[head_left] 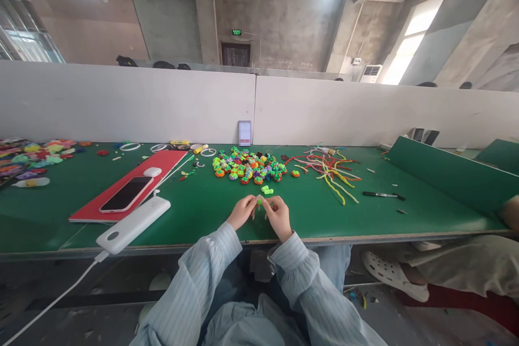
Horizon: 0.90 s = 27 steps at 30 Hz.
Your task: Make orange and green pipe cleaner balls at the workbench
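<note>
Close to the table's front edge, my left hand and my right hand meet fingertip to fingertip. Both pinch one small bright green piece, mostly covered by the fingers; its exact kind is too small to make out. Just beyond the fingertips lie a few light green pieces. Farther back sits a heap of small multicoloured pieces, many with green tops over orange, red or purple. A single orange and green piece lies apart at the heap's right.
Fuzzy-looking coloured strips and a black marker lie to the right. On the left are a red board bearing a phone, and a white power bank with a cable. A phone leans on the white partition. Another person's leg shows at right.
</note>
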### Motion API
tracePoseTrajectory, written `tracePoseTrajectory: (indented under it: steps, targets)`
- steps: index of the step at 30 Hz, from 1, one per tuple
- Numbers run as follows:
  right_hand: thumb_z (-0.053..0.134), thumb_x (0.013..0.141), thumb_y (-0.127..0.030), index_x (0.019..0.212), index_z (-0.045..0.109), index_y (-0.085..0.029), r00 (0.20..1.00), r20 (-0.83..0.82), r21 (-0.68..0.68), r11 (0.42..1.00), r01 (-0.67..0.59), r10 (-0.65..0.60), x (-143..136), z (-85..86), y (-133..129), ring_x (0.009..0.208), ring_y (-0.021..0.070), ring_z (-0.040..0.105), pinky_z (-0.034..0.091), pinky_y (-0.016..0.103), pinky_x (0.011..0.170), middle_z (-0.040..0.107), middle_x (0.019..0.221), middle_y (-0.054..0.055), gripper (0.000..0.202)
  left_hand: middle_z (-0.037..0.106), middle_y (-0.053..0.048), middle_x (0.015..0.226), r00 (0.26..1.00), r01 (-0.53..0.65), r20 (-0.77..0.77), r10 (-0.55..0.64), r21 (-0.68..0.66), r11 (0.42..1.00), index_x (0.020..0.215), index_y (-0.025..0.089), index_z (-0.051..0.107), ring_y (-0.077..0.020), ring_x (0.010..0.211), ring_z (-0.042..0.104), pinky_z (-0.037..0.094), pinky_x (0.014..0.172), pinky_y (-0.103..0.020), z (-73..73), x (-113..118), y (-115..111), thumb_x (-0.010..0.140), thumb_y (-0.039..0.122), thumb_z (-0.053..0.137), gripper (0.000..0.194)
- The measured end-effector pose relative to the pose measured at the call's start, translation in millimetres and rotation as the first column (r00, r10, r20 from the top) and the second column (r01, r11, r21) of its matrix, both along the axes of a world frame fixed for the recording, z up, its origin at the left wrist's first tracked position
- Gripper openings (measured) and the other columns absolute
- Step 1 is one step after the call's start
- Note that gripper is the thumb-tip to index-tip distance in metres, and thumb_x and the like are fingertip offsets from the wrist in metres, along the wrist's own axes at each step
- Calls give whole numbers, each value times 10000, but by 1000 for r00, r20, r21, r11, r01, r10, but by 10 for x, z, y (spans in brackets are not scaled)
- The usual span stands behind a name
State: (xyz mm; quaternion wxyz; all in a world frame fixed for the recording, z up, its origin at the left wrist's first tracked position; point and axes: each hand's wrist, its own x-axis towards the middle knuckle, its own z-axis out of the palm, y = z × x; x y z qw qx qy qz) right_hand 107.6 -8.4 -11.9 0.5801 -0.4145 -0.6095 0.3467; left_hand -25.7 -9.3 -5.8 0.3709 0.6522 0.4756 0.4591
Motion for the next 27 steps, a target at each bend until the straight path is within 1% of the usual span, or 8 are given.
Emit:
tracePoseTrajectory:
  steps: [5, 11, 17, 19, 21, 24, 27]
  targets:
    - [581, 749, -457, 612, 534, -152, 999, 14, -13, 999, 50, -50, 6, -23, 12, 394, 60, 451, 366, 202, 336, 436, 660, -16, 338, 432, 56, 498, 1000, 0, -31, 1, 12, 1000, 669, 187, 471, -106, 467, 445, 344, 500, -222, 4, -6, -17, 830, 483, 401, 344]
    - [536, 762, -501, 595, 451, -182, 999, 31, -57, 998, 23, -22, 8, -39, 32, 363, 64, 440, 380, 202, 331, 404, 616, -40, 370, 450, 55, 526, 997, -7, -75, 11, 48, 999, 709, 183, 500, -101, 481, 451, 343, 500, -216, 35, -2, -39, 818, 462, 428, 309]
    - [455, 805, -521, 561, 450, -192, 997, 81, -114, 993, -8, 17, 1, -47, 56, 330, 91, 451, 365, 195, 342, 411, 445, -57, 410, 444, 63, 507, 1000, -21, -14, 22, 36, 999, 712, 189, 488, -100, 468, 461, 363, 484, -210, 65, 23, -56, 796, 499, 450, 323]
    - [443, 810, -526, 528, 437, -192, 995, 102, -117, 993, -14, 26, 3, -44, 50, 323, 93, 450, 354, 196, 348, 423, 416, -52, 438, 448, 63, 499, 1000, -18, 12, 18, 19, 1000, 716, 190, 490, -101, 463, 465, 366, 472, -208, 66, 28, -55, 785, 516, 459, 335]
    - [445, 809, -528, 519, 439, -192, 993, 117, -112, 994, -16, 29, 6, -40, 38, 326, 93, 450, 348, 197, 356, 439, 410, -47, 444, 441, 62, 481, 999, -34, 27, 34, 0, 999, 678, 189, 484, -100, 449, 461, 366, 461, -208, 62, 32, -50, 784, 537, 449, 366]
    - [456, 803, -528, 567, 472, -191, 992, 124, -101, 995, -15, 27, 12, -36, 24, 329, 92, 453, 354, 201, 368, 468, 436, -44, 412, 392, 61, 420, 997, -71, 21, 72, -38, 997, 581, 188, 452, -95, 390, 423, 351, 432, -213, 47, 39, -35, 805, 569, 378, 448]
    - [459, 790, -547, 691, 520, -188, 992, 119, -97, 995, -21, 33, 15, -43, 27, 346, 99, 478, 370, 210, 359, 540, 540, -23, 377, 361, 63, 387, 998, -69, -9, 68, -56, 996, 566, 188, 459, -94, 355, 388, 326, 406, -218, 32, 43, -24, 811, 578, 353, 472]
